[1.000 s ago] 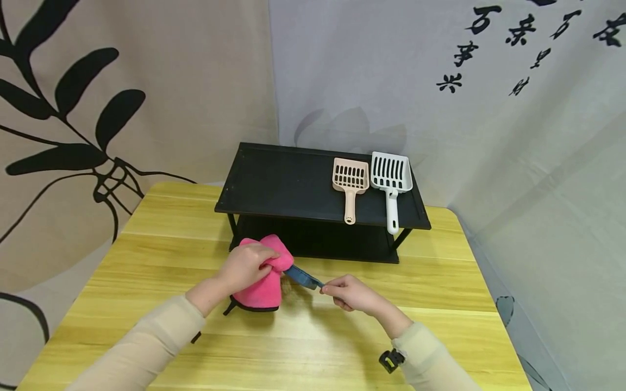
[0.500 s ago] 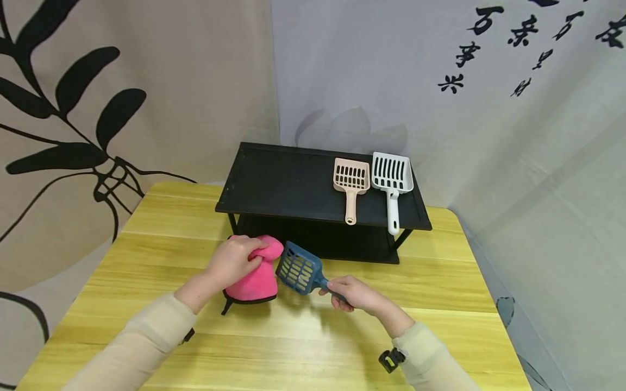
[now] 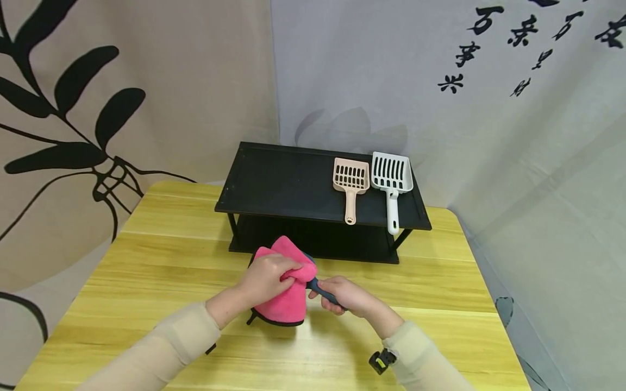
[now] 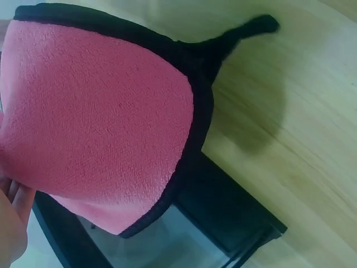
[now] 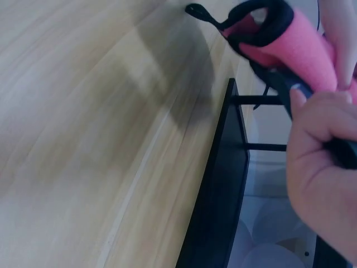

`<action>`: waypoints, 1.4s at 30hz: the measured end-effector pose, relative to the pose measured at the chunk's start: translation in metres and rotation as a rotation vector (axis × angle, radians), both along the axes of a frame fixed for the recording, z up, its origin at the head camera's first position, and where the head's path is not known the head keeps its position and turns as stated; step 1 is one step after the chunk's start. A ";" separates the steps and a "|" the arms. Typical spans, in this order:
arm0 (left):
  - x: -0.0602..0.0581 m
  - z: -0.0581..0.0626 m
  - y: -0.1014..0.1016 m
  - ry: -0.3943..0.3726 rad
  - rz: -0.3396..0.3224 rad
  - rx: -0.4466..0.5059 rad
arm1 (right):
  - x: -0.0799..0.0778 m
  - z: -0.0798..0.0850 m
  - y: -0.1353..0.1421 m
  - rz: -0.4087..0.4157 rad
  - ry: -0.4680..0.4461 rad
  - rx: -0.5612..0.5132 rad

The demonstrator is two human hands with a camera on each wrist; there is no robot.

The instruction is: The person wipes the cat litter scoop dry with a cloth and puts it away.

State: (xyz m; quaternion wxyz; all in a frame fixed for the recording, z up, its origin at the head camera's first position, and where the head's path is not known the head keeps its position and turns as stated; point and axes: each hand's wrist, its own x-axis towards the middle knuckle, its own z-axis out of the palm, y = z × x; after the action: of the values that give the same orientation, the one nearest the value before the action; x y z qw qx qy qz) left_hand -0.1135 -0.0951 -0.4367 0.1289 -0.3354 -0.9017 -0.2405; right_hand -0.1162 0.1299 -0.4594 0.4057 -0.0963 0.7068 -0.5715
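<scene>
My left hand grips a pink cloth with black edging and a small black loop, bunched between thumb and fingers. The cloth lies around the head of a blue litter scoop and mostly hides it. With my right hand I hold the scoop's handle, its free end pointing toward me at the right. Both hands are above the table, close together. In the left wrist view the pink cloth hangs over wood, with only a few fingers showing. The right wrist view shows my right hand curled around the dark handle.
Behind my hands stands a black two-tier rack on a wooden table. A beige litter scoop and a white litter scoop lie on its top tier, handles over the front edge. Printed curtains hang behind.
Half a second ago the slotted scoop head was showing beside the cloth. My left hand has since moved right, bringing the cloth over the head. The right hand keeps its hold on the handle.
</scene>
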 end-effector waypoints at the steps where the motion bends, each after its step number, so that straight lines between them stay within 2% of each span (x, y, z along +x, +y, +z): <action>1: 0.000 -0.001 0.001 0.010 0.004 -0.008 | 0.000 0.000 0.000 0.006 0.005 -0.001; 9: -0.006 -0.001 -0.001 0.062 0.001 -0.014 | -0.001 0.001 0.001 0.006 0.047 0.002; 19: -0.015 -0.005 -0.010 0.106 0.065 -0.020 | -0.001 0.003 0.009 0.013 0.058 0.004; 24: -0.020 -0.006 -0.016 0.082 0.147 -0.044 | -0.002 0.002 0.014 0.007 0.059 -0.007; 29: -0.025 -0.007 -0.030 0.007 0.249 -0.058 | -0.001 0.003 0.018 0.017 0.060 -0.049; 32: -0.026 -0.007 -0.039 -0.025 0.280 -0.046 | -0.001 0.003 0.020 0.018 0.045 -0.074; 36: -0.021 -0.008 -0.045 -0.039 0.267 -0.041 | -0.001 0.002 0.020 -0.013 0.006 -0.084; 42: -0.008 -0.009 -0.036 -0.011 0.150 -0.021 | 0.000 -0.001 0.017 -0.091 -0.134 -0.131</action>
State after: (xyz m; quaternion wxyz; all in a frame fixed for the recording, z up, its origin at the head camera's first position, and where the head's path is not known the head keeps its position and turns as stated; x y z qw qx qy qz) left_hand -0.1218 -0.1314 -0.4457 0.1378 -0.2668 -0.9276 -0.2224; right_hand -0.1166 0.1469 -0.4603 0.4184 -0.0520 0.6428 -0.6395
